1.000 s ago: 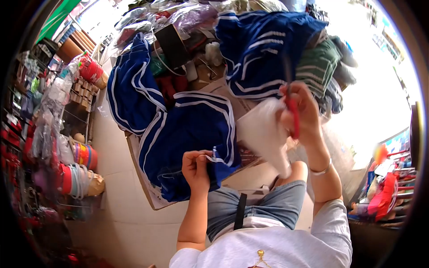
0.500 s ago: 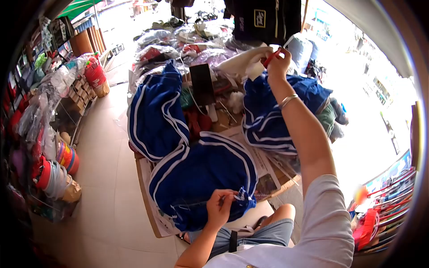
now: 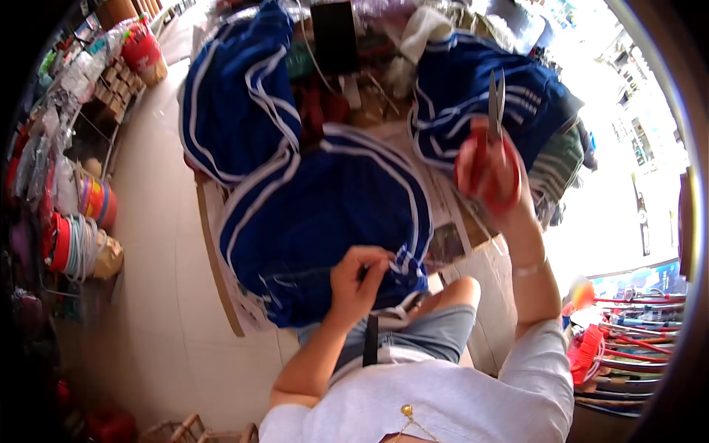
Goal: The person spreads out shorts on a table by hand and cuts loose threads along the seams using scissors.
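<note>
Red-handled scissors (image 3: pixel 491 159) are in my right hand (image 3: pixel 504 193), raised at the right with the blades pointing away from me and slightly apart. My left hand (image 3: pixel 357 284) pinches the gathered edge of a blue garment with white stripes (image 3: pixel 332 199) over my lap. More blue striped fabric (image 3: pixel 236 96) is piled at the left and joins this piece. Another blue striped bundle (image 3: pixel 480 88) lies behind the scissors. The scissors are apart from the cloth in my left hand.
A dark flat rectangular object (image 3: pixel 334 37) stands among the goods at the back. White cloth (image 3: pixel 427 33) rests beside the right bundle. Along the left are shelves with a red bucket (image 3: pixel 142 52) and coiled cord (image 3: pixel 83 247). Umbrella-like rods (image 3: pixel 635 325) lie at the right.
My right hand has drawn the scissors back toward me from the white cloth at the far side. My left hand keeps its pinch on the garment. The view has tilted downward.
</note>
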Tool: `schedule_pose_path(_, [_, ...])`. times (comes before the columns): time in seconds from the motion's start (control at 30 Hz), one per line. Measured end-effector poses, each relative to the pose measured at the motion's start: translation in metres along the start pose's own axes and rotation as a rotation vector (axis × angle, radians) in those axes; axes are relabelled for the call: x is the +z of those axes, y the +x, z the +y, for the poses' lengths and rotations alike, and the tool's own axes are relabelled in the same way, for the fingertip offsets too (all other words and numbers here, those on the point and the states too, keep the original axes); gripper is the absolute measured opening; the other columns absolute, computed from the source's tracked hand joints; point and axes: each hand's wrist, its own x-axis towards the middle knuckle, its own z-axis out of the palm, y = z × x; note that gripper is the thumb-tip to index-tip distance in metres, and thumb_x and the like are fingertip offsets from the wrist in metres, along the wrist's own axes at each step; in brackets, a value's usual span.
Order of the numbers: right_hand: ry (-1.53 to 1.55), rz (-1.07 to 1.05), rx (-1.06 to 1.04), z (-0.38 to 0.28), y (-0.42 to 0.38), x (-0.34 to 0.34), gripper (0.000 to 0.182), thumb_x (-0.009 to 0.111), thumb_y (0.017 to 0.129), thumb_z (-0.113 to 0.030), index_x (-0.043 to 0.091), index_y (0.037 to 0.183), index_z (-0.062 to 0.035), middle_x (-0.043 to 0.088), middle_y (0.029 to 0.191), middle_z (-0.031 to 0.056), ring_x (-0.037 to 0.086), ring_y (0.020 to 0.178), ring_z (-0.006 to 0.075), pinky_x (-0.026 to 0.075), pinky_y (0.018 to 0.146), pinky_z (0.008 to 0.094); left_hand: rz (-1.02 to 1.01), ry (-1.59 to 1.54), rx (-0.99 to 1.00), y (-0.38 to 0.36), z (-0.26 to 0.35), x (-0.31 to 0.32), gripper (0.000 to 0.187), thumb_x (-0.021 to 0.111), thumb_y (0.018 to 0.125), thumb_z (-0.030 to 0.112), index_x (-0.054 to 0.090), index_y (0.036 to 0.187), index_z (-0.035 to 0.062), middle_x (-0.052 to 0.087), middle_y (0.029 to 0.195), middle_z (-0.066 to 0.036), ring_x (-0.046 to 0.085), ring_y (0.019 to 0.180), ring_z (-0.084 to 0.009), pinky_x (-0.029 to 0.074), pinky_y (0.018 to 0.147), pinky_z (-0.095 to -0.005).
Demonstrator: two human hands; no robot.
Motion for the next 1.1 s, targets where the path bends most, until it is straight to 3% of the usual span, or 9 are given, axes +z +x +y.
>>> schedule_pose_path(0.07, [-0.048, -0.237, 0.071, 0.022, -0.064, -0.018, 0.051, 0.060, 0.091, -0.039, 0.044, 0.122, -0.0012, 0.061, 0.087, 0.0099, 0.058, 0.067, 0.0152, 0.046, 0.062, 0.0229, 0.014, -0.062, -0.001, 0.001, 0.000, 0.003, 0.002, 0.057, 0.092, 0.002, 0.056, 0.093, 0.0013, 0.066, 0.092, -0.011, 0.059, 0.078, -0.0095, 0.046, 0.073, -0.0203])
schedule_pose_path(0.27, [0.099, -0.355, 0.242, 0.066, -0.186, 0.006, 0.092, 0.066, 0.073, -0.065, 0.042, 0.124, 0.0075, 0.053, 0.099, 0.0130, 0.052, 0.090, 0.0209, 0.042, 0.084, 0.0337, 0.049, 0.197, 0.159, 0.004, 0.012, 0.009, 0.005, 0.060, 0.091, 0.006, 0.057, 0.091, 0.0017, 0.066, 0.089, -0.009, 0.057, 0.074, -0.0070, 0.043, 0.065, -0.0163])
schedule_pose_path(0.33, [0.106, -0.599, 0.308, 0.061, -0.189, 0.005, 0.091, 0.065, 0.074, -0.064, 0.043, 0.124, 0.0076, 0.055, 0.091, 0.0086, 0.053, 0.083, 0.0175, 0.044, 0.079, 0.0324, 0.027, 0.272, 0.181, 0.000, 0.017, 0.012, 0.005, 0.061, 0.090, 0.004, 0.057, 0.090, 0.0010, 0.065, 0.089, -0.009, 0.055, 0.071, -0.0067, 0.042, 0.063, -0.0154])
schedule_pose_path(0.47, [0.245, -0.466, 0.442, 0.070, -0.195, 0.010, 0.084, 0.061, 0.079, -0.062, 0.042, 0.126, 0.0048, 0.055, 0.087, 0.0053, 0.050, 0.077, 0.0123, 0.042, 0.070, 0.0250, -0.008, 0.391, 0.341, -0.009, 0.029, 0.021, 0.006, 0.061, 0.089, 0.000, 0.056, 0.091, 0.0004, 0.063, 0.089, -0.012, 0.056, 0.070, -0.0092, 0.045, 0.066, -0.0175])
schedule_pose_path(0.53, [0.257, -0.335, 0.304, 0.086, -0.195, 0.007, 0.075, 0.057, 0.085, -0.058, 0.043, 0.125, 0.0033, 0.055, 0.085, 0.0055, 0.051, 0.074, 0.0110, 0.043, 0.067, 0.0232, -0.008, 0.391, 0.338, -0.016, 0.032, 0.022, 0.006, 0.060, 0.089, 0.000, 0.055, 0.092, 0.0000, 0.063, 0.089, -0.013, 0.058, 0.073, -0.0110, 0.049, 0.069, -0.0202])
schedule_pose_path(0.7, [0.269, -0.201, 0.413, 0.091, -0.194, -0.031, 0.071, 0.054, 0.087, -0.058, 0.045, 0.124, 0.0028, 0.057, 0.084, 0.0054, 0.053, 0.071, 0.0094, 0.042, 0.063, 0.0208, -0.080, 0.151, 0.062, -0.020, 0.021, 0.035, 0.006, 0.057, 0.091, -0.003, 0.056, 0.097, -0.0016, 0.064, 0.106, -0.014, 0.061, 0.087, -0.0120, 0.048, 0.078, -0.0211])
schedule_pose_path(0.87, [0.281, -0.245, 0.401, 0.095, -0.212, -0.042, 0.071, 0.055, 0.088, -0.057, 0.046, 0.122, 0.0053, 0.057, 0.081, 0.0047, 0.051, 0.069, 0.0086, 0.042, 0.061, 0.0214, -0.125, 0.100, -0.002, -0.013, 0.008, 0.048, 0.006, 0.058, 0.091, 0.000, 0.056, 0.097, -0.0004, 0.064, 0.107, -0.014, 0.059, 0.092, -0.0118, 0.047, 0.081, -0.0214])
schedule_pose_path(0.93, [0.410, -0.422, 0.307, 0.092, -0.214, -0.044, 0.071, 0.056, 0.088, -0.056, 0.046, 0.121, 0.0063, 0.056, 0.079, 0.0048, 0.050, 0.066, 0.0087, 0.042, 0.060, 0.0220, -0.157, 0.102, 0.012, -0.011, 0.008, 0.048, 0.006, 0.059, 0.091, 0.001, 0.056, 0.097, 0.0000, 0.064, 0.108, -0.014, 0.059, 0.093, -0.0123, 0.047, 0.081, -0.0218])
schedule_pose_path(1.1, [0.348, -0.406, 0.425, 0.091, -0.195, -0.040, 0.070, 0.058, 0.087, -0.056, 0.048, 0.119, 0.0055, 0.056, 0.076, 0.0046, 0.051, 0.064, 0.0100, 0.042, 0.058, 0.0230, -0.160, 0.140, 0.013, -0.013, 0.010, 0.048, 0.008, 0.060, 0.091, 0.003, 0.056, 0.098, -0.0001, 0.064, 0.108, -0.014, 0.059, 0.093, -0.0121, 0.047, 0.081, -0.0216])
